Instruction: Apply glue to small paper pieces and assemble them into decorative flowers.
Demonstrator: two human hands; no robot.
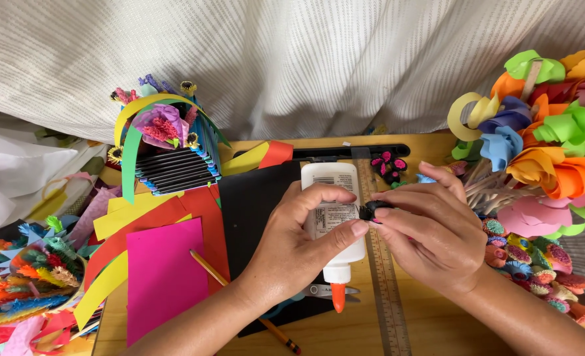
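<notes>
My left hand (297, 237) and my right hand (431, 227) meet over the desk, both pinching a small black rolled paper piece (369, 211) between thumbs and fingertips. Just under my left fingers lies a white glue bottle (332, 211) with its orange nozzle (338, 296) pointing toward me. It rests on a black paper sheet (253, 211). A metal ruler (384, 283) runs along the desk below my right hand.
Pink (164, 277), red and yellow paper sheets lie left, with a pencil (206, 267) across them. A woven paper basket with flowers (170, 148) stands behind. Paper curls (549, 138) and small rolled flowers (529, 260) fill the right. Scissors (319, 291) peek out beneath the bottle.
</notes>
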